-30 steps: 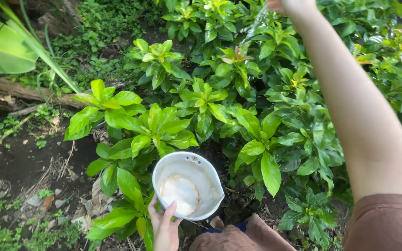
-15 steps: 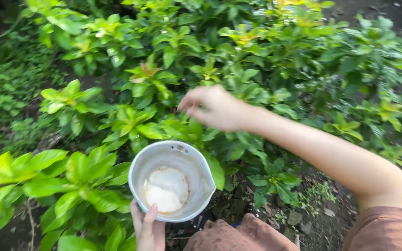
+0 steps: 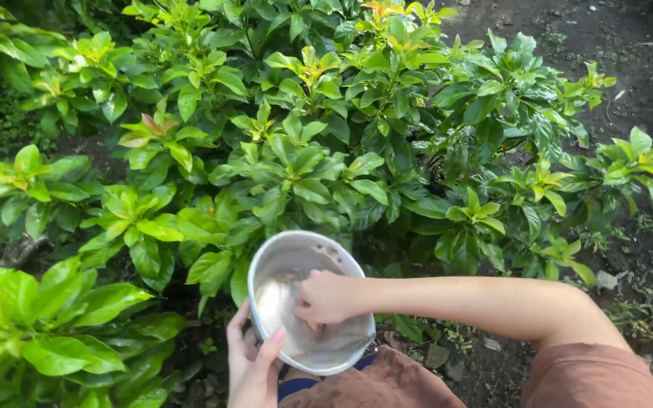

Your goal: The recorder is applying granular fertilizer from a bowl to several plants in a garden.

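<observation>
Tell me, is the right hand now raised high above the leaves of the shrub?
No, the right hand is down inside the metal bowl, which the left hand holds by its rim.

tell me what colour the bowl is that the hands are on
The bowl is pale silvery white, seen in the head view, held by the left hand with the right hand inside.

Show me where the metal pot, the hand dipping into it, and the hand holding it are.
Metal pot [image 3: 290, 243]: head view, bare upper rim.
Right hand [image 3: 326, 298]: head view, back of the hand, inside the pot.
Left hand [image 3: 252, 369]: head view, middle of the hand, at the pot's lower edge.
</observation>
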